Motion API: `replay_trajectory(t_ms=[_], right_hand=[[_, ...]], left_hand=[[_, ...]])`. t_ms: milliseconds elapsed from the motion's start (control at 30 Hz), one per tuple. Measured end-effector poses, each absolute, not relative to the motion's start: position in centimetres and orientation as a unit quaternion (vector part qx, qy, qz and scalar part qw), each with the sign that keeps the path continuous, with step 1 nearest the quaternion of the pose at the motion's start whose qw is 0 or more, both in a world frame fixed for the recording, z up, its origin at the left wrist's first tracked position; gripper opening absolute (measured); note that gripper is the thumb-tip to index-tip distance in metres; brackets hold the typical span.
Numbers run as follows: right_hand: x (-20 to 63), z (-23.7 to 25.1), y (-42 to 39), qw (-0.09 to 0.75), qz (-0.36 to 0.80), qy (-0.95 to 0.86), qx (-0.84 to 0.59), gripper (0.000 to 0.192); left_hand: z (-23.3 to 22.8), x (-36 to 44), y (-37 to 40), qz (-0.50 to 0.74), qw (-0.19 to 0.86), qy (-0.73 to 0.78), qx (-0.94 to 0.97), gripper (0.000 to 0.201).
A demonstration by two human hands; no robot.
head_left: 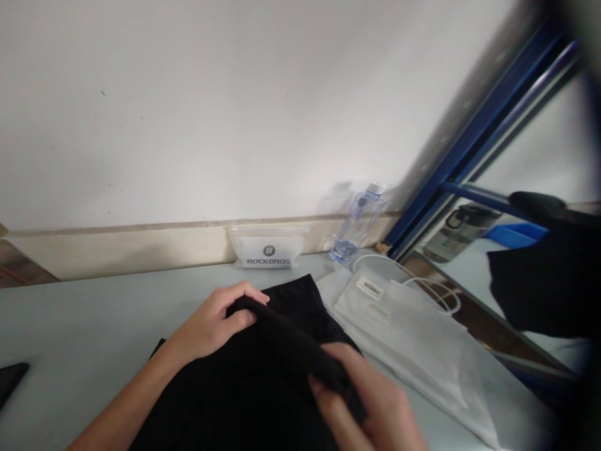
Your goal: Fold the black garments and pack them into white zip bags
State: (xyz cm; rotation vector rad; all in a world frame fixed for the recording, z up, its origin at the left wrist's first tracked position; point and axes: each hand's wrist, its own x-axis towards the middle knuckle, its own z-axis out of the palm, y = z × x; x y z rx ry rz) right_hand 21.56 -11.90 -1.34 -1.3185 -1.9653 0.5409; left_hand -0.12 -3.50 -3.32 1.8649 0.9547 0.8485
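A piece of black cloth [225,394], perhaps a garment, lies over the table in front of me; its exact kind does not show. My left hand [224,319] pinches a raised fold of it between thumb and fingers. Lower and to the right, my right hand [364,394] grips the same fold, slightly blurred by motion. Between both hands the fold runs as a slanting ridge. Beyond it, a flat corner of the cloth points towards the wall.
On the grey table [84,319], a white ROCKBROS pouch [268,250] and a clear plastic bottle [359,222] stand by the wall. Clear plastic bags [408,338] with a barcode label and a white cable [455,300] lie right. A blue frame [469,138] rises beyond them.
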Motion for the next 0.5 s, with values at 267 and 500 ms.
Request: replay_trajectory(t_ms=[267, 500], right_hand=[[25.1, 7.8, -1.0, 0.486, 0.379, -0.664, -0.423, 0.018], [23.3, 9.2, 5.5, 0.551, 0.371, -0.664, -0.344, 0.018]], left_hand=[[5.7, 3.8, 1.3, 0.528, 0.432, 0.391, 0.618, 0.024], [10.3, 2.6, 3.6, 0.544, 0.291, 0.422, 0.664, 0.027]])
